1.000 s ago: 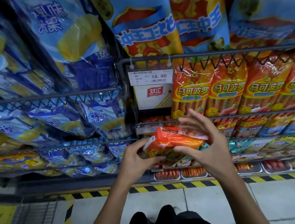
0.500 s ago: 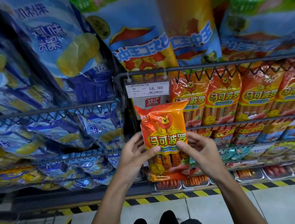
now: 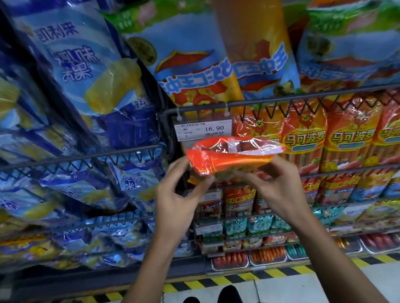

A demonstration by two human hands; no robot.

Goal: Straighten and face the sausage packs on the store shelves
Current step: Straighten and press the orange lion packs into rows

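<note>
Half a second ago the orange plastic sausage pack (image 3: 232, 157) stood upright with its printed front toward the camera; now it is tipped nearly flat, its long axis running left to right, and mostly its top edge and crinkled clear film show. Both hands have kept their grip through the turn. The left hand (image 3: 177, 203) pinches the pack's left end between thumb and fingers, sitting below and to the left of it. The right hand (image 3: 280, 187) grips the lower right edge from beneath, fingers curled onto the wrapper, so the pack lies above and between the two hands.

It is held in the air in front of the dark wire shelf rail (image 3: 287, 98), just under the white price tag reading 16.90 (image 3: 203, 129). Immediately to its right, a row of matching orange sausage packs (image 3: 342, 137) stands upright on that shelf, fronts facing out. Blue snack bags (image 3: 80, 72) fill the wire baskets to the left.
</note>
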